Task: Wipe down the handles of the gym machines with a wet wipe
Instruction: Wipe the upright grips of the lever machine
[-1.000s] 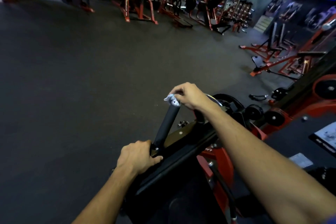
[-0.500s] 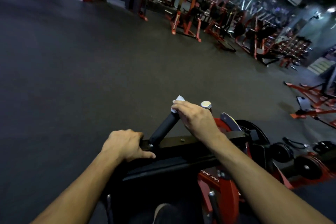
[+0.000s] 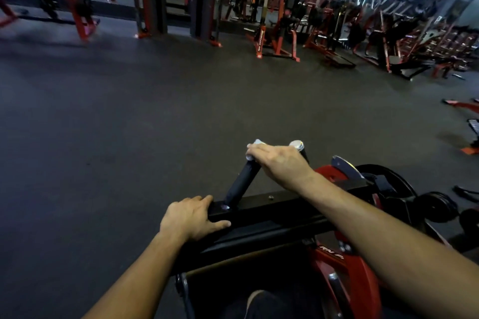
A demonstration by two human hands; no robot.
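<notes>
Both forearms bare to the frame edge — left hand (image 3: 191, 217) and right hand (image 3: 281, 163) ungloved, without rings.

White letters "RN F" show on the red frame (image 3: 344, 264).

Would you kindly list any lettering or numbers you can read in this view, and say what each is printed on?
"RN F": white letters, cut off at both ends, on the red frame of the near machine.
Vertical lettering on the red upright of a far rack: too small and blurred to read.
Nothing else legible.
</notes>
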